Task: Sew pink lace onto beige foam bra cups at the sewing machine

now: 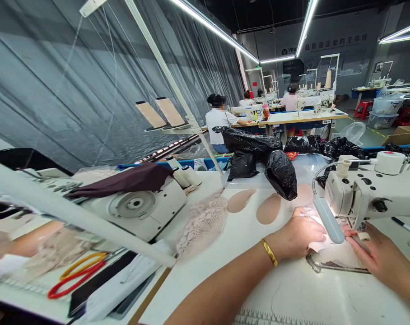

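My left hand (298, 234), with a gold bracelet on the wrist, lies curled on a pale lace fabric piece (322, 246) under the lit needle area of a white sewing machine (367, 192). The fingers press the fabric down on the machine bed. My right hand (374, 253) rests on the same fabric at the right of the needle, fingers pinched on its edge near the presser foot. Two beige bra cups (255, 205) lie on the white table (245, 271) just beyond my left hand.
A heap of lace (201, 223) lies left of the cups. Black plastic bags (259, 155) sit behind. A second sewing machine (130, 203), thread cones (184, 176) and red-handled scissors (72, 280) stand at the left. Other people sew at far tables (293, 117).
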`<control>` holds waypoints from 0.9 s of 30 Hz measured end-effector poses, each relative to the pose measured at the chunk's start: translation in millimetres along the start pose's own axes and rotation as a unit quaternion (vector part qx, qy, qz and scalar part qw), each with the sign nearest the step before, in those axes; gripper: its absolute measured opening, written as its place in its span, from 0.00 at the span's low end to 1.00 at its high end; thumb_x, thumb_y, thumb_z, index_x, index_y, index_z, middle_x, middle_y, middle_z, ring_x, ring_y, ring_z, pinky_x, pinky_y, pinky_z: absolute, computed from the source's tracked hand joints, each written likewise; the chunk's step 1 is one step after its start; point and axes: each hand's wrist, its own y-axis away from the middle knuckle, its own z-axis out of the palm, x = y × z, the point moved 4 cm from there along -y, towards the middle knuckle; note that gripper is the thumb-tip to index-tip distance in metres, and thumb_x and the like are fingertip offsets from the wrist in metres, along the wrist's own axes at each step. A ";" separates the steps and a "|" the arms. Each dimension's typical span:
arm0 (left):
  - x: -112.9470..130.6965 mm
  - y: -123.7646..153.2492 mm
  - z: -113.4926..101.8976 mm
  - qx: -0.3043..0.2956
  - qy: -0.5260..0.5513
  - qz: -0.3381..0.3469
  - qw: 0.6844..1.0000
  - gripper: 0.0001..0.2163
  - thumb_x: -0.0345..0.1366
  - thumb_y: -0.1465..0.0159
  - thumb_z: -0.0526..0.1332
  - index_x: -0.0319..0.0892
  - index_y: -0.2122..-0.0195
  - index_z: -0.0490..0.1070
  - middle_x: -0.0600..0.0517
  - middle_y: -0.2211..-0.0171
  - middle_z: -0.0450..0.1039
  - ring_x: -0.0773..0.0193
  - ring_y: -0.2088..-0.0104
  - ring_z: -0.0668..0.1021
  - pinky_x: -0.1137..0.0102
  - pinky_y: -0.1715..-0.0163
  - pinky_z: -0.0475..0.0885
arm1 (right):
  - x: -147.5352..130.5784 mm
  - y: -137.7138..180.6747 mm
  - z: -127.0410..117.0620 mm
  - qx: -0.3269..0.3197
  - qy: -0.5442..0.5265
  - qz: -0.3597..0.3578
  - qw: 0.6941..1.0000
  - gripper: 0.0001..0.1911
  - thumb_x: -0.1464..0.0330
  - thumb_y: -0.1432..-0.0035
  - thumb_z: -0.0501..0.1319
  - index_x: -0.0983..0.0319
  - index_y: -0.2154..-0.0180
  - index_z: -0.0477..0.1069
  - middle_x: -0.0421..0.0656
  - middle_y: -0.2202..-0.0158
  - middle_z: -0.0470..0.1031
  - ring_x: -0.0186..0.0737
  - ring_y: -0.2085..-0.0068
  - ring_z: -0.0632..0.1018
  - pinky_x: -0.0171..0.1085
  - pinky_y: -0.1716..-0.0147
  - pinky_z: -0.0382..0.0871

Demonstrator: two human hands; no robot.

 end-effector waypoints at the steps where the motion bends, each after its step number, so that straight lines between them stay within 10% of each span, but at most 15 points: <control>1: -0.3 0.2 0.0 -0.003 -0.003 -0.002 1.000 0.16 0.24 0.39 0.64 0.47 0.52 0.77 0.51 0.46 0.81 0.51 0.46 0.77 0.53 0.45 0.59 | -0.5 0.1 -0.5 -0.001 -0.001 0.000 1.000 0.12 0.61 0.23 0.52 0.56 0.52 0.73 0.47 0.57 0.72 0.45 0.65 0.76 0.41 0.68 0.72; 14: 0.8 -0.4 0.1 -0.008 -0.093 -0.013 0.996 0.15 0.29 0.36 0.64 0.49 0.49 0.77 0.46 0.45 0.80 0.49 0.46 0.76 0.54 0.46 0.59 | 7.1 1.8 3.6 -0.013 -0.021 0.002 1.000 0.11 0.60 0.25 0.55 0.54 0.56 0.75 0.46 0.58 0.79 0.42 0.69 0.80 0.39 0.75 0.74; 21: 7.0 2.3 -0.6 0.014 -0.106 -0.001 0.994 0.08 0.31 0.36 0.66 0.45 0.55 0.76 0.47 0.52 0.80 0.53 0.53 0.77 0.55 0.49 0.58 | -2.4 -0.2 -0.4 -0.004 -0.021 0.001 1.000 0.13 0.61 0.24 0.52 0.54 0.53 0.75 0.48 0.48 0.81 0.51 0.48 0.83 0.44 0.58 0.81; 27: 13.2 5.1 -0.6 0.028 -0.096 0.021 0.995 0.01 0.30 0.36 0.63 0.41 0.64 0.73 0.52 0.60 0.78 0.58 0.60 0.75 0.55 0.51 0.57 | -6.7 0.9 0.2 -0.018 -0.020 -0.031 0.999 0.15 0.60 0.24 0.54 0.54 0.42 0.72 0.46 0.55 0.82 0.49 0.56 0.84 0.44 0.59 0.80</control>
